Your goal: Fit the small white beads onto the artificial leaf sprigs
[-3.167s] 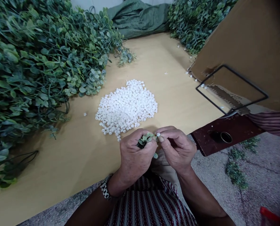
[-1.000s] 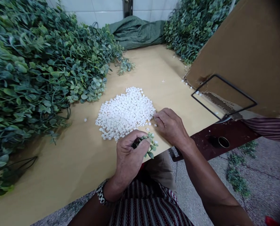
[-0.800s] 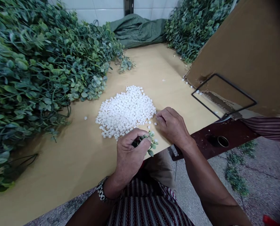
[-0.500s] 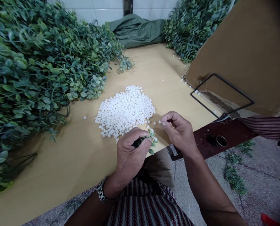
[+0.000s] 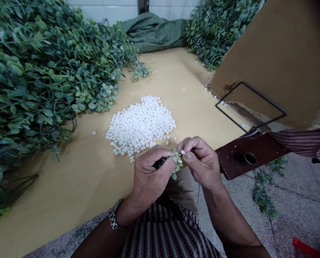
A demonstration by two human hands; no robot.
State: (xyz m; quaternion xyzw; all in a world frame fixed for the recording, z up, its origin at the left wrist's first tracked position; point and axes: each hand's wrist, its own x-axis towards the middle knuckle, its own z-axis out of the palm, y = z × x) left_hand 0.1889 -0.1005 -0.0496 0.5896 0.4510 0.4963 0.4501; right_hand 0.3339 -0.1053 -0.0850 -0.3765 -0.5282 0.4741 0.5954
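Between its thumb and fingers, my left hand (image 5: 153,175) grips an artificial leaf sprig (image 5: 178,165), whose green leaves poke out to the right; the rest of it is hidden in the hand. My right hand (image 5: 201,161) pinches a small white bead-like piece (image 5: 183,152) between thumb and forefinger, right at the sprig's leaves. Whether the piece is on a stem tip cannot be made out. Just beyond both hands lies a heap of the same white pieces (image 5: 141,123) on the tan tabletop (image 5: 76,182), with a few loose ones at its near right edge.
Artificial greenery (image 5: 41,68) is piled high on the left, with another pile (image 5: 219,32) at the back right. A green sack (image 5: 154,32) lies along the wall. To the right stand a cardboard sheet (image 5: 273,61) and a black wire frame (image 5: 264,100); another person's striped sleeve (image 5: 300,143) shows there.
My right hand has come down and left from beside the heap, carrying the white piece to the sprig. My left hand has stayed nearly in place, still holding the sprig.
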